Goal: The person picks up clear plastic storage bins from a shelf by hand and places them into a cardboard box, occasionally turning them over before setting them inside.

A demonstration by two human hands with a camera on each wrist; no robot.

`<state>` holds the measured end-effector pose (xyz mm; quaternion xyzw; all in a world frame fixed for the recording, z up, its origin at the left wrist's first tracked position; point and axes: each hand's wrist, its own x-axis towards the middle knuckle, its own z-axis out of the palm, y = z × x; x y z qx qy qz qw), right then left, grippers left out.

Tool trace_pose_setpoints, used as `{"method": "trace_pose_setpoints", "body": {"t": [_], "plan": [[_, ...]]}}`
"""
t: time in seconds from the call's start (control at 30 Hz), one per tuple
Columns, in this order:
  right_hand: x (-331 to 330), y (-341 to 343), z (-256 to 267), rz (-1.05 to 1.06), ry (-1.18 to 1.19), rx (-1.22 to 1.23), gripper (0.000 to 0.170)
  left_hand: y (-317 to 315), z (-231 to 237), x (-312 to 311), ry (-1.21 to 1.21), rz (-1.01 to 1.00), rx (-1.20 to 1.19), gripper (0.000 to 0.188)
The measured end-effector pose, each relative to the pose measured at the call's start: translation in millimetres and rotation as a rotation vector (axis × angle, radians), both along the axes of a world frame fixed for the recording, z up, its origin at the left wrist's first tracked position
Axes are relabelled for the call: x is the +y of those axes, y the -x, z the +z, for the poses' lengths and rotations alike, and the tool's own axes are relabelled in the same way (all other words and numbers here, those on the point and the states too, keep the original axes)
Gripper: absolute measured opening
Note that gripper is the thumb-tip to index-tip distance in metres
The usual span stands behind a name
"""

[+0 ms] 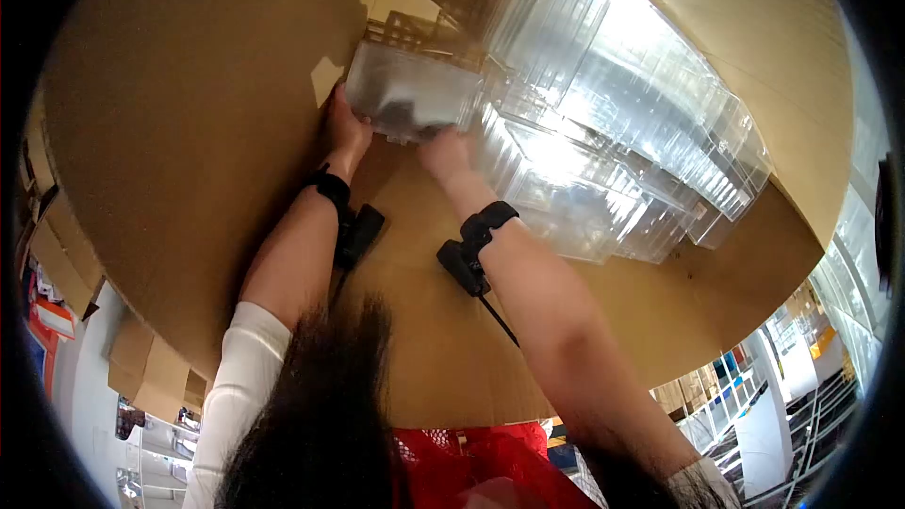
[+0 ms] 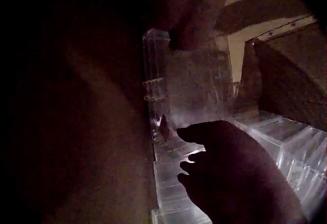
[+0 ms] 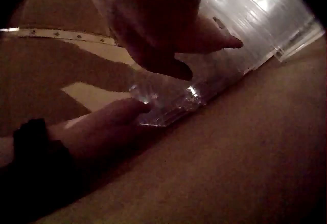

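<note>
A clear plastic box lies deep inside a large cardboard carton, one broad face toward the head camera, with a small tab at its lower edge. My left hand grips its left end, the thumb at the near corner in the right wrist view. At the lower right edge, my right hand holds the same box; its thumb and fingers reach onto the clear plastic. From the left wrist, the box looks dim, and the right hand is a dark shape over its lower part.
Stacked clear plastic boxes fill the carton's right side, close beside my right hand. The carton wall rises right next to my left forearm. Below my hands lies brown cardboard. Shelving shows outside the carton.
</note>
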<state>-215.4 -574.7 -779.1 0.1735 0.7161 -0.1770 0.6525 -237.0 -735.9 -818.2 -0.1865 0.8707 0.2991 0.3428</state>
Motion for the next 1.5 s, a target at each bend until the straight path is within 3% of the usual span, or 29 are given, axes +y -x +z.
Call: {"method": "trace_pose_setpoints", "body": {"t": [0.07,0.2,0.27,0.33,0.37,0.43,0.53,0.6,0.63,0.67,0.73,0.83,0.9,0.97,1.03,1.1,1.17,1.23,1.3,1.33,1.37,1.43,1.47,1.5], "plan": [[-7.5,-7.9,-16.4,0.261,0.004,-0.036,0.061,0.8,10.7,7.6,0.061,-0.034,-0.044,0.067],[-27.7,-15.0,-30.2,0.164,-0.219,0.147,0.030,-4.5,-19.8,-1.9,0.241,-0.351,-0.096,0.066],[-24.6,-29.9,-71.3,0.283,-0.042,0.207,0.028,8.3,32.3,29.1,0.290,-0.410,-0.122,0.069],[-6.7,-56.7,-160.3,0.553,0.425,0.225,0.026,12.7,31.4,51.7,0.331,-0.594,-0.369,0.073],[-10.1,-57.3,-147.8,0.493,0.395,0.306,0.026,5.8,8.2,46.2,0.222,-0.522,-0.382,0.073],[2.5,-36.3,-102.0,0.030,0.379,0.276,0.027,-12.8,-34.4,30.2,-0.005,-0.371,-0.394,0.072],[20.5,-24.2,-68.1,-0.397,0.377,0.265,0.028,-29.7,-43.8,17.6,-0.045,-0.485,-0.406,0.066],[22.4,-17.8,-58.9,-0.483,0.361,0.301,0.029,-28.6,-87.9,20.2,0.155,-0.902,-0.441,0.058],[20.8,-15.1,-53.5,-0.488,0.358,0.312,0.029,-27.2,-85.7,21.5,0.169,-0.892,-0.451,0.055],[18.8,-10.8,-49.3,-0.480,0.356,0.328,0.030,-19.2,-68.9,27.0,0.183,-0.882,-0.461,0.051],[15.6,-0.9,-28.3,-0.424,0.364,0.348,0.031,12.5,-22.8,32.0,0.030,-0.412,-0.446,0.045],[20.5,17.4,24.5,-0.320,0.404,0.381,0.033,29.3,55.3,48.3,0.070,-0.421,-0.297,0.039],[35.2,29.4,74.9,-0.223,0.439,0.417,0.034,31.5,57.2,40.0,-0.084,-0.282,-0.365,0.032],[64.1,43.1,152.9,-0.020,0.438,0.514,0.035,56.7,208.0,58.9,-0.035,-0.617,-0.250,0.031],[106.6,37.0,207.1,-0.233,0.472,0.245,0.054,49.6,265.6,48.1,-0.080,-0.575,0.011,0.032],[153.3,29.4,312.6,-0.185,0.406,0.139,0.050,35.2,341.7,38.5,-0.159,-0.463,0.198,0.033],[214.4,-0.1,353.7,-0.105,0.479,0.245,0.050,19.5,428.7,35.1,-0.133,-0.331,0.190,0.034],[279.2,-36.7,414.2,-0.245,0.464,0.333,0.049,-4.5,502.1,32.2,-0.056,-0.294,0.191,0.032],[355.3,-90.9,438.2,-0.385,0.413,0.395,0.049,-41.7,529.1,13.1,-0.019,-0.389,0.356,0.032],[393.0,-124.4,455.9,-0.494,0.405,0.456,0.049,-60.2,554.7,15.8,0.004,-0.382,0.332,0.032],[407.1,-145.6,514.9,-0.598,0.236,0.384,0.049,-83.0,580.1,17.1,0.028,-0.383,0.303,0.032],[498.8,-233.7,524.2,-0.624,0.229,0.456,0.051,-125.5,582.5,2.6,-0.038,-0.414,0.200,0.031],[518.1,-282.0,536.0,-0.903,0.088,0.504,0.048,-142.1,598.0,2.6,-0.067,-0.445,0.173,0.031],[532.1,-314.2,572.3,-0.869,-0.184,0.326,0.047,-156.9,611.1,2.9,-0.097,-0.477,0.153,0.031]]}}
